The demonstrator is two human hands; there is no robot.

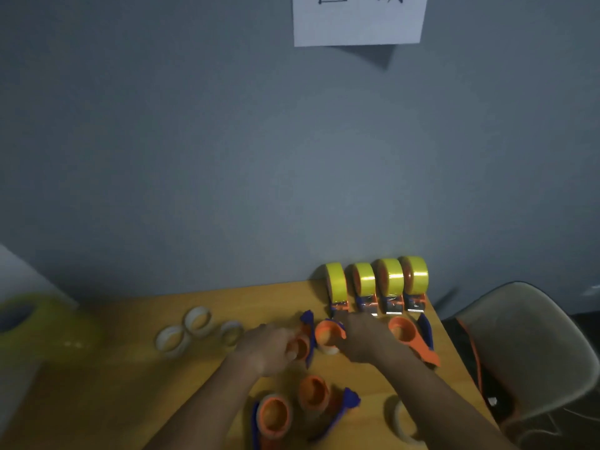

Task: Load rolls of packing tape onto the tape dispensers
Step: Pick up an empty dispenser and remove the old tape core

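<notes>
Orange-yellow wooden table (136,378) under dim light, pushed against a grey wall (227,157) with a white sheet of paper (358,19) pinned high up. Along the far edge by the wall, four loaded dispensers (378,287) in a row, each carrying a bright yellow tape roll and standing just beside the next. Nearer the middle, left hand (269,347) curled around an empty orange dispenser with a blue handle (303,342), fingers wrapped about its orange hub. Right hand (360,336) just beside it, fingers curled over another orange dispenser hub (328,332) with a pale roll (331,349) showing beneath; blurred, so exact grip hard to make out. To the right, one more empty orange and blue dispenser (412,339) lying on its side, partly under the right forearm. At the near edge, two further empty dispensers (292,410) side by side, orange hubs up, blue handles trailing. Left of the hands, three pale tape rolls (194,329) lying loose in a small cluster, two of them touching. Another pale roll (404,420) near the right front corner, partly hidden by the right arm. At far left, a blurred yellow-green shape (42,329), not identifiable. Beyond the table's right edge, a grey chair (532,345) with dark and orange straps draped against it.
</notes>
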